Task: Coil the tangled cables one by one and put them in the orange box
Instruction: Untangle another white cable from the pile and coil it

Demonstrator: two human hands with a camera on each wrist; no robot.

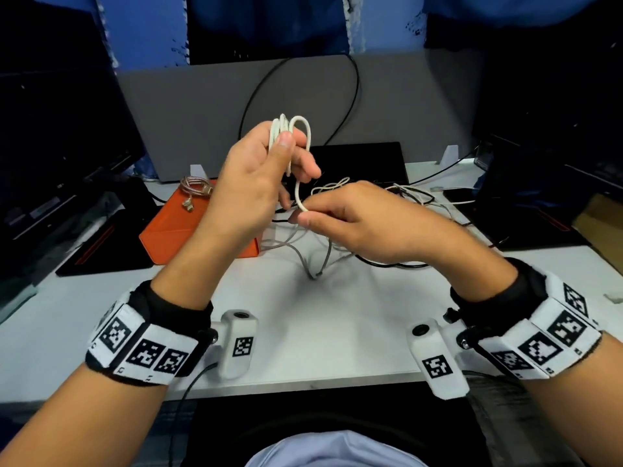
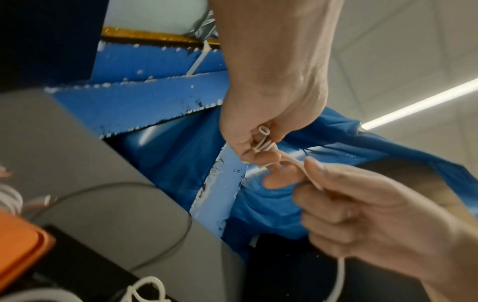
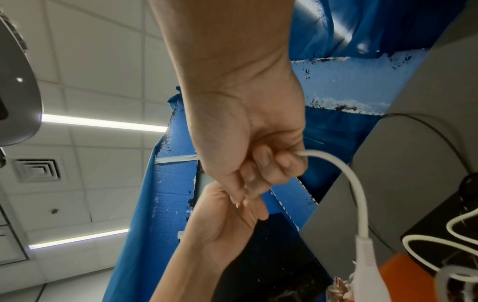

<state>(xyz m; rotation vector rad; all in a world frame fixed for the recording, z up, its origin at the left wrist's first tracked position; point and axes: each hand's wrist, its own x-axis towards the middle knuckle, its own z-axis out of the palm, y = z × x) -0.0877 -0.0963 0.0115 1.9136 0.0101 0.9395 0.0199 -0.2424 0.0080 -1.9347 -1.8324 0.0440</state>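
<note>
White cable mid-coil over white desk (image 1: pixel 303 332), both hands raised at frame centre.

Left hand (image 1: pixel 249 183) grips the looped white cable (image 1: pixel 296 129); right hand (image 1: pixel 364 220) pinches its loose strand. Beyond: tangled cables (image 1: pixel 404 197), orange box (image 1: pixel 178 230) centre-left holding a coiled braided cable (image 1: pixel 195 190), then grey partition (image 1: pixel 202 112), blue sheeting. Only wrist views show ceiling tiles (image 3: pixel 90 61), light strips; left wrist shows the plug end (image 2: pixel 264 130).

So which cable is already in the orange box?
The pinkish braided cable, coiled in the orange box. The white cable is up in both hands, and the other cables lie tangled on the table.
</note>
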